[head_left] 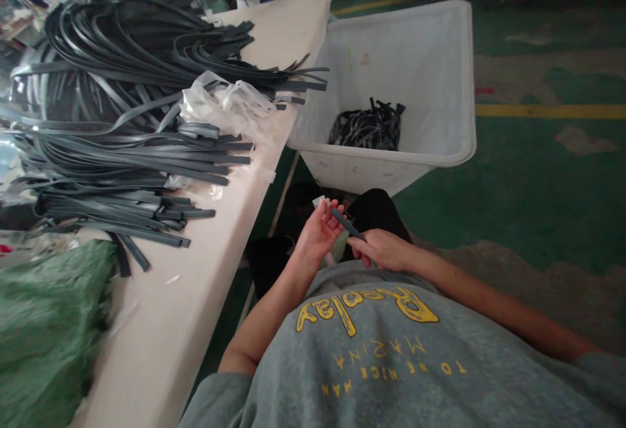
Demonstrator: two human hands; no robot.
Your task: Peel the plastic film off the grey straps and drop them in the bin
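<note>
Your biggest surface is the pale tabletop [161, 330], to your left, and the white bin [405, 36] stands beside its far end with a small tangle of dark strips [366, 129] at the bottom. On the tabletop, the long heap of dark straps [122, 62] would likely be heavy and floppy lifted as one mass; taken singly, each should be light and bendy. Draw one by its blunt end near the table edge, since the looped middles look ready to snag. Crumpled clear plastic [225, 105] lies against the heap and probably slides easily, so keep it out of your grip.

Your right hand [384, 248] is closed on one dark strip [348, 224], held in front of your shirt, its far end reaching your left fingers. Your left hand [317, 232] is half curled, palm up; whether it pinches that end, you cannot tell from here. The strip looks flat and smooth, soft but not fragile, so hold it near the end across its width. The tiny white scrap [319, 201] at your left fingertips seems nearly weightless and easily dropped.
</note>
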